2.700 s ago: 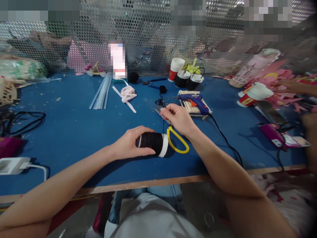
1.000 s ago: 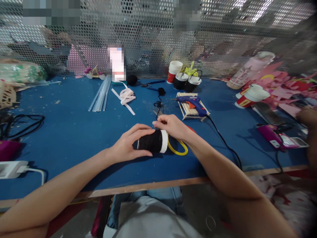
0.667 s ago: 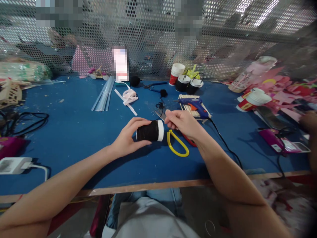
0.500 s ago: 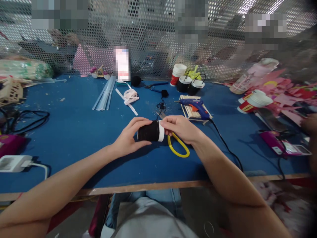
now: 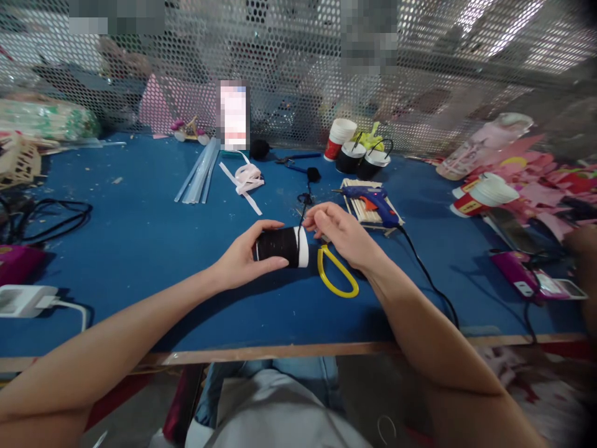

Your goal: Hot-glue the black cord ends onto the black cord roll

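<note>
My left hand (image 5: 249,254) is wrapped round a white paper cup (image 5: 303,247) lying on its side above the table. Black yarn (image 5: 277,247) covers most of the cup's wall in close turns, leaving a white band at its right end. From that band the yarn runs up and away to a small tangle on the table. My right hand (image 5: 336,229) has its fingers curled in a pinch on this strand, just off the cup. Beneath the right hand lies a pair of scissors with a yellow handle (image 5: 337,272), the blades mostly hidden.
A blue glue gun (image 5: 373,200) rests on a wooden stick rack, its cord trailing right. Farther back are pliers (image 5: 298,167), black-wrapped cups (image 5: 351,158), white ribbon (image 5: 247,179) and clear glue sticks (image 5: 198,174). A power strip (image 5: 28,301) lies at left.
My right hand has moved from the cup's white end up and slightly away from it. The strand now shows stretched across the band. The left hand keeps its hold on the cup.
</note>
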The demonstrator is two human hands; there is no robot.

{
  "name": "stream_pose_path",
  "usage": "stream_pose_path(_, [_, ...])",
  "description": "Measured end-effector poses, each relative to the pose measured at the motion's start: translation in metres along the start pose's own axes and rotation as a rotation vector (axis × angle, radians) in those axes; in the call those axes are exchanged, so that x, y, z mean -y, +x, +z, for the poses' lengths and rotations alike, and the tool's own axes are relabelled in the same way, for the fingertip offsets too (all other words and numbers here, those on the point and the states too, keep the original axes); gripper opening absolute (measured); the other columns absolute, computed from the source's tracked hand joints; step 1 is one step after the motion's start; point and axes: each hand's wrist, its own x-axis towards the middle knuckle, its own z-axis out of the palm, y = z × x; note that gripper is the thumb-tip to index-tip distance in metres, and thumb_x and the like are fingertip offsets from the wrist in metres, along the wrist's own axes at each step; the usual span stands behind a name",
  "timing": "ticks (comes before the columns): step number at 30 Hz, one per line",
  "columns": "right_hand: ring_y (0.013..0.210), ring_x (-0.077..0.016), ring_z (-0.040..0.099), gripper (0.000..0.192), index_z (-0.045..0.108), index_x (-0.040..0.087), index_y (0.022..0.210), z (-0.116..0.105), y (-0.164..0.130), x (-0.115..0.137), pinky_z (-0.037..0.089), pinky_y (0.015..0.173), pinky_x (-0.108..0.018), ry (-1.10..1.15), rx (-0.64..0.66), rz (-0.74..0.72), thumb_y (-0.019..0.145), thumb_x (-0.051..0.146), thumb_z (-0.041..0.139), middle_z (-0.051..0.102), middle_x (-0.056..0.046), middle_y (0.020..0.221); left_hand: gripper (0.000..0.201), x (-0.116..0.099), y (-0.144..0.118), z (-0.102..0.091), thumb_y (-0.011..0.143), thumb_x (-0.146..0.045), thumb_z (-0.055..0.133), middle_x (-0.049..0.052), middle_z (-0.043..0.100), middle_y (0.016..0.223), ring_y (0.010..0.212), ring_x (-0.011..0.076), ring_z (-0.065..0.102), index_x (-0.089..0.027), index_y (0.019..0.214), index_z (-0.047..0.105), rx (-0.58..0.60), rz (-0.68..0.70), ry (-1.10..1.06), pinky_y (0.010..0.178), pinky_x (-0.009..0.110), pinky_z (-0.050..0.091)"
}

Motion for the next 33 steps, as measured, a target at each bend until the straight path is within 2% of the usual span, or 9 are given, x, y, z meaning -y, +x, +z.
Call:
stream_pose_path(2, [0.092,-0.0165,0.059,0.037,0.058,0.020,0.104,0.001,0.001,-0.001,0.047,0.077,-0.031,0.010,0.060,-0.019,0.089,0.048,0.038,0.064,-0.007,0.097,0.056,0.002,-0.001,0.001,0.074,-0.039,0.067,0.010,0.054,0.115,0.106,0.0236,0.054,-0.018,0.119,0.043,0.025,0.015,0.011,0.090,0.036,0.045])
stream_pose_path(5, [0.097,-0.0174,0.059,0.037,0.063,0.019,0.098,0.004,0.001,-0.001,0.046,0.085,-0.034,0.009,0.141,-0.012,0.090,0.046,0.038,0.066,-0.007,0.100,0.059,0.004,-0.002,0.002,0.074,-0.041,0.067,0.009,0.055,0.112,0.102,0.0230,0.056,-0.020,0.122,0.040,0.072,0.016,0.031,0.085,0.035,0.047])
stream_pose_path(10, [0.090,-0.0169,0.063,0.021,0.063,0.019,0.096,0.006,0.002,-0.005,0.049,0.079,-0.033,0.089,0.020,-0.012,0.081,0.031,0.056,0.069,-0.005,0.095,0.061,-0.001,-0.004,0.003,0.074,-0.043,0.065,0.009,0.058,0.106,0.093,0.0216,0.059,-0.020,0.124,0.038,0.164,0.019,0.109,0.078,0.034,0.049])
stream_pose_path(15, [0.084,-0.0148,0.064,0.013,0.065,0.018,0.087,0.008,0.004,-0.006,0.050,0.076,-0.030,0.125,-0.011,-0.014,0.078,0.025,0.058,0.070,-0.004,0.086,0.065,-0.007,-0.007,0.006,0.073,-0.043,0.066,0.010,0.057,0.110,0.096,0.0229,0.060,-0.021,0.125,0.034,0.235,0.080,0.136,0.080,0.035,0.050])
stream_pose_path(21, [0.084,-0.0142,0.065,0.012,0.064,0.017,0.086,0.020,0.008,-0.008,0.050,0.080,-0.031,0.160,0.109,0.021,0.076,0.023,0.059,0.070,-0.003,0.085,0.067,-0.008,-0.009,0.008,0.074,-0.042,0.066,0.013,0.050,0.126,0.111,0.0262,0.054,-0.021,0.129,0.034,0.235,0.205,0.186,0.091,0.039,0.047])
stream_pose_path(25, [0.081,-0.0141,0.065,0.018,0.063,0.016,0.092,0.023,0.012,-0.015,0.051,0.076,-0.030,0.112,0.192,0.056,0.079,0.026,0.056,0.070,-0.005,0.085,0.058,-0.011,-0.008,0.007,0.074,-0.042,0.066,0.011,0.057,0.117,0.109,0.0253,0.055,-0.020,0.122,0.044,0.251,0.189,0.219,0.092,0.039,0.046])
stream_pose_path(29, [0.059,-0.0122,0.061,0.027,0.060,0.014,0.102,0.005,0.012,-0.006,0.051,0.058,-0.027,-0.080,0.013,0.099,0.083,0.032,0.050,0.067,-0.004,0.069,0.053,-0.014,-0.006,0.005,0.072,-0.044,0.067,0.010,0.060,0.108,0.097,0.0229,0.060,-0.017,0.114,0.050,0.215,0.116,0.208,0.083,0.035,0.050])
stream_pose_path(31, [0.048,-0.0110,0.056,0.030,0.060,0.014,0.100,-0.015,0.011,0.003,0.048,0.050,-0.025,-0.198,-0.119,0.103,0.084,0.037,0.048,0.063,-0.002,0.060,0.052,-0.014,-0.005,0.004,0.071,-0.043,0.067,0.009,0.061,0.106,0.093,0.0222,0.061,-0.018,0.113,0.051,0.189,0.082,0.188,0.081,0.034,0.050])
stream_pose_path(33, [0.048,-0.0113,0.055,0.030,0.062,0.014,0.093,-0.039,0.012,0.010,0.046,0.050,-0.025,-0.315,-0.271,0.061,0.083,0.040,0.049,0.062,-0.003,0.060,0.052,-0.014,-0.004,0.003,0.071,-0.043,0.068,0.008,0.062,0.105,0.091,0.0219,0.061,-0.018,0.113,0.051,0.174,0.052,0.173,0.079,0.034,0.050])
